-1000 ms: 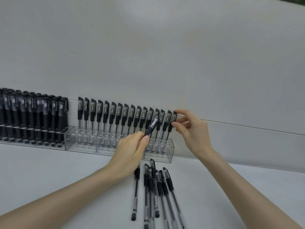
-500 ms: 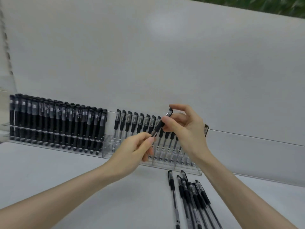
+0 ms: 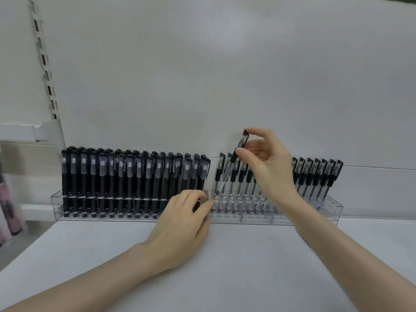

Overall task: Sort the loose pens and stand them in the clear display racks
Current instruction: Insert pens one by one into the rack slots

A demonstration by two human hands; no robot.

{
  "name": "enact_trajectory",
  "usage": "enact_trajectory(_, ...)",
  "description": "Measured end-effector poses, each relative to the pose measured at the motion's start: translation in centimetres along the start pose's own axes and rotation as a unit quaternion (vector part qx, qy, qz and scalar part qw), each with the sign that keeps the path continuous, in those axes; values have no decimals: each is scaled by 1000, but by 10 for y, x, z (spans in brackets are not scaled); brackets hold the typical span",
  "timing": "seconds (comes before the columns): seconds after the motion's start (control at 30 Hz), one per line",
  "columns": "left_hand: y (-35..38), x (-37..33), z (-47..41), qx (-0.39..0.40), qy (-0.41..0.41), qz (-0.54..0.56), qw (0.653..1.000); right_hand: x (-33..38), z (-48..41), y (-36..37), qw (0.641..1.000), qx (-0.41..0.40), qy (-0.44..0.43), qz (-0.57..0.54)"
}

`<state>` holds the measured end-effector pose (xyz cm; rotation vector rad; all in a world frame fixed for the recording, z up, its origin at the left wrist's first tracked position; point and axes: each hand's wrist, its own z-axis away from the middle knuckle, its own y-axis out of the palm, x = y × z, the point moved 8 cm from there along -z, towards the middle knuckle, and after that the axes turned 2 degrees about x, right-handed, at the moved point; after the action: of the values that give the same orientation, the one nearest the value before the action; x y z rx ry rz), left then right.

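At frame centre the right hand (image 3: 265, 167) pinches a tilted black-capped pen (image 3: 235, 155) by its cap, its tip at the left end of the clear display rack (image 3: 247, 218). The left hand (image 3: 184, 219) curls beside the tip; I cannot tell whether it grips anything. At this tilt the tip may miss its hole or knock the standing pens (image 3: 315, 172).

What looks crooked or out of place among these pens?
One pen, pinched at its cap by the right hand, leans diagonally across the upright pens in the right rack, tip near its left end.
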<state>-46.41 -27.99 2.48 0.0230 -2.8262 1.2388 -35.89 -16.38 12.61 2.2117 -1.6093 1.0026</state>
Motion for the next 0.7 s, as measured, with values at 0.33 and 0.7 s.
enact_trajectory(0.33,13,3,2,19,-10,-29,999,-16,6,24,998,35,8,57)
enact_trajectory(0.7,12,1,2,57,-19,-45,997,-28,3,34,988,98,14,118)
